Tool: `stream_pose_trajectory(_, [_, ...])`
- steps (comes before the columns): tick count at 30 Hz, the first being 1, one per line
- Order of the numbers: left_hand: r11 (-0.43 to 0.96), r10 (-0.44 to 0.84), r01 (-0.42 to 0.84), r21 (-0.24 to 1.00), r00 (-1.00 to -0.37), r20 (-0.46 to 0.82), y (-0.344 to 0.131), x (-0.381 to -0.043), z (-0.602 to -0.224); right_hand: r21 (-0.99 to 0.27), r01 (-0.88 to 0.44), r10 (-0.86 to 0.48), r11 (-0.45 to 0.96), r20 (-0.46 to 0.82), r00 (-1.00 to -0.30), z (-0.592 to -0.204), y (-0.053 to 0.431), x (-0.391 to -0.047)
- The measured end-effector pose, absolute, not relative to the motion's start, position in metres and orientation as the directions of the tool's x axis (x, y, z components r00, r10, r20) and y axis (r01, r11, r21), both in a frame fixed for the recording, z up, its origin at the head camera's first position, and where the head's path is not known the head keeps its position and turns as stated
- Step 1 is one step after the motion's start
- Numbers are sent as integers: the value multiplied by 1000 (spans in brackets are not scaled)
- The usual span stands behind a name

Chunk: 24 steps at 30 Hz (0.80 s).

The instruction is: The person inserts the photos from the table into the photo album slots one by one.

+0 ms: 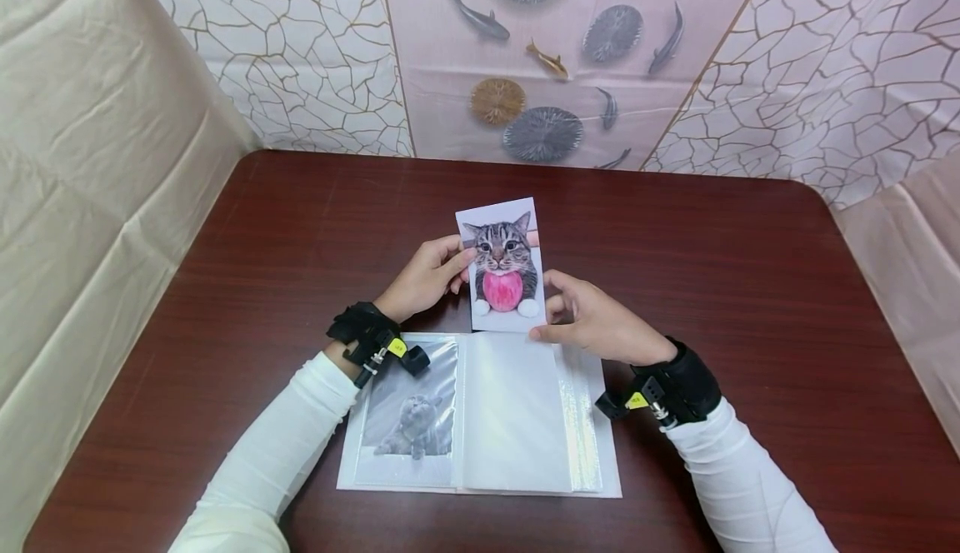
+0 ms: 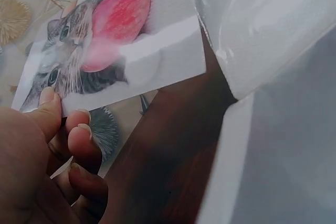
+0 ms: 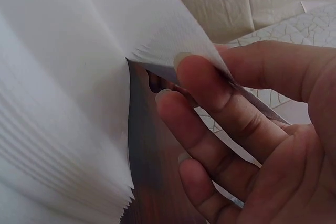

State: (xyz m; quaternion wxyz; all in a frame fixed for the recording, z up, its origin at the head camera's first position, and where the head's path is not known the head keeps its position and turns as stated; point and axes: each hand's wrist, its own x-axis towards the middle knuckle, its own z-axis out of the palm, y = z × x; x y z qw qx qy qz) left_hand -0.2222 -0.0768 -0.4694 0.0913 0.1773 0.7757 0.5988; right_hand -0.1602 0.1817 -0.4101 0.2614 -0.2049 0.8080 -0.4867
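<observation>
A photo print of a tabby cat with a pink ball [image 1: 504, 274] stands upright at the album's far edge. My left hand [image 1: 425, 276] pinches its left edge, thumb on the picture side, as the left wrist view also shows. At the lower right corner my right hand [image 1: 592, 316] holds the print's edge between thumb and fingers; the right wrist view shows the white back [image 3: 168, 35] of the print. Below lies an open photo album [image 1: 611, 453] with clear pockets. Its left pocket holds a grey cat picture [image 1: 415, 420], and the right page [image 1: 513, 420] looks blank white.
The album lies on a dark reddish-brown table [image 1: 720, 286] with rounded far corners. Patterned cloth [image 1: 300, 45] hangs behind the table, and cream cloth [image 1: 97, 203] drapes along the left side. Each wrist wears a black strap [image 1: 678, 386] with a small camera.
</observation>
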Motion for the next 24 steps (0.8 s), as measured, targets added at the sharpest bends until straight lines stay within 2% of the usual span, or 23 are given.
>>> stream_pose_trajectory(18, [261,475,131,956,-880,-9,-85,-222,-474,-879,-73,-555,471,-230,-799,-409,181,-162])
stream_pose_trajectory(24, [261,465,123,957,-885,-13,-88,-223,-471,-880,-84,-559,468,-222,-799,-410,182,-161])
